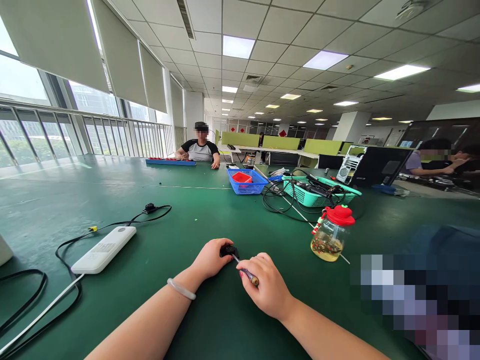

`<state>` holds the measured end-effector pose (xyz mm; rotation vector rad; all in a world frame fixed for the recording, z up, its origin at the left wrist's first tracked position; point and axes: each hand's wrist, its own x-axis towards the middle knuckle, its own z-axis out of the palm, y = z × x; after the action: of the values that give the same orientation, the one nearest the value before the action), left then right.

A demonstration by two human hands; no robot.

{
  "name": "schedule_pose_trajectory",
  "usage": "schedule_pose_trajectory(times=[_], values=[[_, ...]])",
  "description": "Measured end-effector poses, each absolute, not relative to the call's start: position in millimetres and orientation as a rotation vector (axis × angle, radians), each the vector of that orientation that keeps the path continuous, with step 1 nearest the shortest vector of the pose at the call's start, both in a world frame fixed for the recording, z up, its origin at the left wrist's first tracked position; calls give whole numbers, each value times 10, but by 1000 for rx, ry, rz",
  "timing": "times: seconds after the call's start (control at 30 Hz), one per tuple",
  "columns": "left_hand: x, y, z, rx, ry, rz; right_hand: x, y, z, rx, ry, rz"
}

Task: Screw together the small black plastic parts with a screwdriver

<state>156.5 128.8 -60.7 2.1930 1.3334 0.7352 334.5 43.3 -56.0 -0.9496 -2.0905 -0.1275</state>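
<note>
On the green tabletop (180,220), my left hand (212,257) is closed around a small black device (229,251), whose kind I cannot make out. A pale bangle circles that wrist. My right hand (266,285) grips a slim screwdriver (249,276) with a brownish end on its handle. The screwdriver's shaft slants up and to the left, and its tip meets the black device. Part of the device is hidden behind my left fingers.
At left lie a white power bank (105,250) and black cables. A glass jar (328,240) with a red lid stands right. Farther back are a blue basket (247,187), a green basket (311,197) of cables, and a monitor (378,167). A person (200,147) sits opposite.
</note>
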Motion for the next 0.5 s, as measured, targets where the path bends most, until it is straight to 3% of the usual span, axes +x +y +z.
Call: schedule_pose_trajectory(times=[0.5], values=[[1548, 1294, -599, 2177, 1348, 722, 3354, 443, -567, -931, -2063, -173]])
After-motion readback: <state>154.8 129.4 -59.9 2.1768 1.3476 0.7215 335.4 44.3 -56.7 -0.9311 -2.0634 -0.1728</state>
